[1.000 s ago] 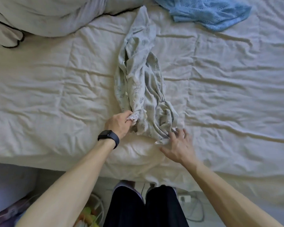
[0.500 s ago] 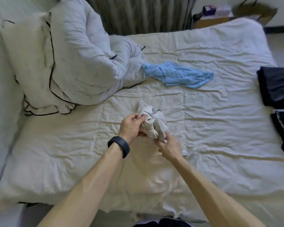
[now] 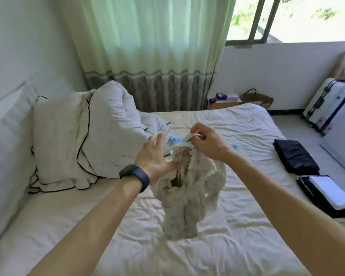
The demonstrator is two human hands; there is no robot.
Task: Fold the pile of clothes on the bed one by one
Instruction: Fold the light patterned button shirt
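Progress: partway, by my judgement. Two folded stacks sit along the bed's (image 3: 237, 246) right edge: a dark stack (image 3: 295, 156) and, nearer the front corner, a black-and-white stack (image 3: 331, 196). A blue cloth (image 3: 175, 140) lies unfolded mid-bed toward the far edge, mostly hidden behind the hands.

Item in hand: pale garment (image 3: 187, 206), bunched, hanging in the air above mid-bed, not yet laid flat. Its lower end hangs just over the sheet; I cannot tell whether it touches.

Grip: right hand (image 3: 209, 144) pinched on the garment's strap (image 3: 193, 135). Left hand (image 3: 155, 156) has its fingers spread and clamps nothing; the thumb is at the cloth, contact unclear.

Room: bare sheet from mid-bed to the near edge, likely enough to spread the garment. Pillow (image 3: 60, 140) and duvet (image 3: 112, 124) crowd the left edge and the stacks limit the right.
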